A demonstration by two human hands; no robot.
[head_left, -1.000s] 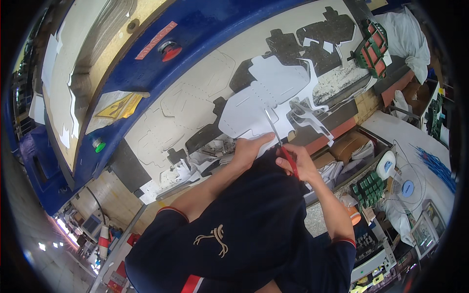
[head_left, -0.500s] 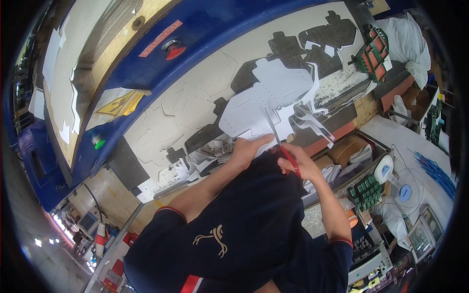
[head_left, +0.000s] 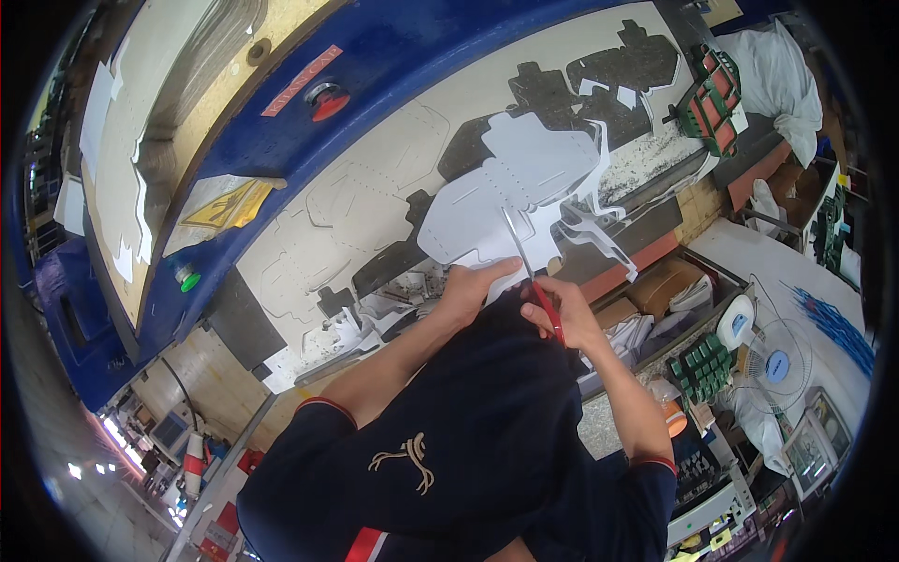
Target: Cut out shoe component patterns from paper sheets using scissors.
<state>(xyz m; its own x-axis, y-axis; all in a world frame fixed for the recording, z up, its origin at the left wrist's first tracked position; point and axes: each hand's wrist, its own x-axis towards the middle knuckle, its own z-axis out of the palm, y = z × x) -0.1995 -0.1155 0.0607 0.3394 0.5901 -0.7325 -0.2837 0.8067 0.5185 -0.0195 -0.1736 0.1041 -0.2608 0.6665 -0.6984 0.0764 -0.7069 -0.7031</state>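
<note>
Right hand [head_left: 567,318] closed around red-handled scissors [head_left: 536,279], thin metal blades laid against a flat, pale die-cut cardboard blank [head_left: 510,192] with perforated fold lines; left hand [head_left: 468,290] pinches the blank's lower edge above the scrap-strewn bench [head_left: 655,155].

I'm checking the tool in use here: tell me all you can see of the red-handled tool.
The red-handled tool is a slim rod-like tool: a thin grey metal shaft with a red grip. The right hand grasps the grip, and the shaft slants up and leftward with its tip against the white die-cut card blank. The left hand grips that blank's lower edge beside it. The shape of its tip cannot be made out.
</note>
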